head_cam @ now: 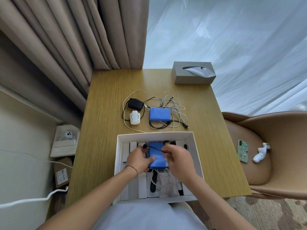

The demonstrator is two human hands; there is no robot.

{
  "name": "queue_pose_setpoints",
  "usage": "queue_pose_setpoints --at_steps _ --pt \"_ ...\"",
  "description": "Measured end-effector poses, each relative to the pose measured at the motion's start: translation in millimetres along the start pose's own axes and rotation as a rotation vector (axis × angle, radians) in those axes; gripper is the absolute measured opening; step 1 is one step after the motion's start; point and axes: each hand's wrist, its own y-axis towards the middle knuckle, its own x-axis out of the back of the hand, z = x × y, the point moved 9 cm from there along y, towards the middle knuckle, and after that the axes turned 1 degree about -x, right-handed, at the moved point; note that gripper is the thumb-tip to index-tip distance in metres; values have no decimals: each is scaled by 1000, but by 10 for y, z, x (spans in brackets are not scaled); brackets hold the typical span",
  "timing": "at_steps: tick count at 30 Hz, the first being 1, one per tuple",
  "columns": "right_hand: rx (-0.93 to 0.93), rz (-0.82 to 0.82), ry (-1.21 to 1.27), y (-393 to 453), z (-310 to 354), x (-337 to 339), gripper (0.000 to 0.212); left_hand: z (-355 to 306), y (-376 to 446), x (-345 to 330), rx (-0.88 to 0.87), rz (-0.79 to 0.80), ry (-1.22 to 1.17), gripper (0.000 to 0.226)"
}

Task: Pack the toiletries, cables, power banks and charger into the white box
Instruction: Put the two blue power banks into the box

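Observation:
The white box [196, 146] sits at the table's near edge, holding white toiletry packets, a black item and a plastic-wrapped item. Inside it lies a blue power bank [157, 151]. My left hand [138, 161] grips its left edge, thumb on top. My right hand [178, 161] pinches the thin black cable [153, 148] that runs across the power bank. Beyond the box lie a second blue power bank [160, 114], a black charger [135, 103], a white charger [134, 118] and tangled white and black cables [176, 110].
A grey tissue box [193, 73] stands at the table's far right corner. Curtains hang behind. A tan chair [269, 130] on the right holds a phone [243, 153] and a white figure [260, 155]. Cardboard boxes [64, 170] and a white cord lie on the floor at left.

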Motion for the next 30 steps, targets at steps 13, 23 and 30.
queue_pose_setpoints --at_steps 13,23,30 --pt "-386 47 -290 421 -544 -229 25 -541 -372 -199 -676 -30 634 50" --pt "-414 30 26 329 -563 -156 17 -632 -370 -112 -689 -6 621 41" --pt "-295 -85 348 488 -351 256 20 -1155 -464 417 -803 -143 390 26"
